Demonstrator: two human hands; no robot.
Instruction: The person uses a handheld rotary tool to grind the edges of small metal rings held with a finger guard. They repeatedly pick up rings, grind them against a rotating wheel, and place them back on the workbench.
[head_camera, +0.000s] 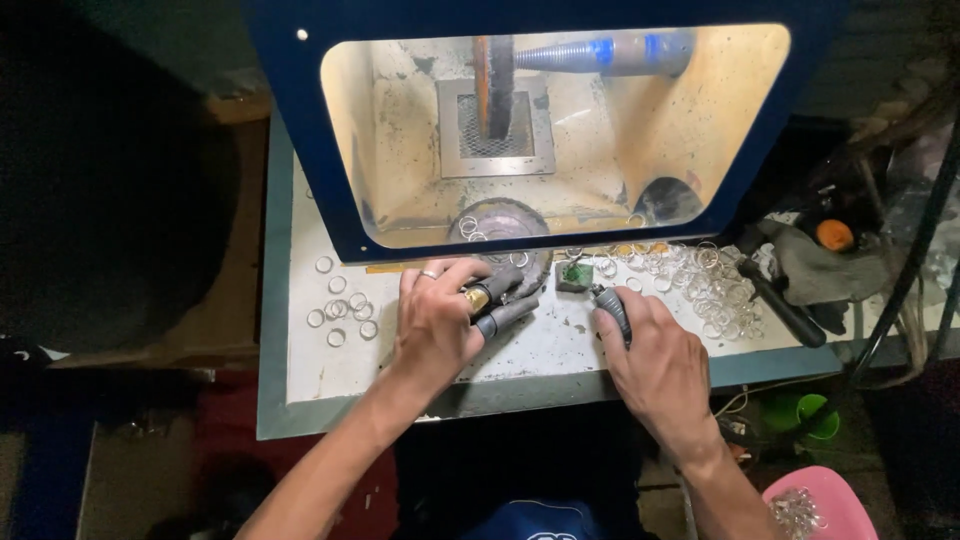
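Note:
My left hand (440, 320) rests on the white bench top (560, 345), wearing a ring and dark grey finger guards on two fingertips. It pinches a small gold-coloured ring (476, 298) between thumb and fingers. My right hand (655, 360) lies to the right with a dark guard on the forefinger, holding nothing I can make out. Between the hands sits a small green block (574, 275). A round dark buffing wheel (500, 228) lies just beyond the left hand.
A blue polishing cabinet (300, 120) with a lit opening holds a vertical wheel (495, 85) and tapered spindle (600, 52). Several metal rings lie at left (340, 305) and right (715, 285). A pink tub (820, 500) with rings stands at lower right.

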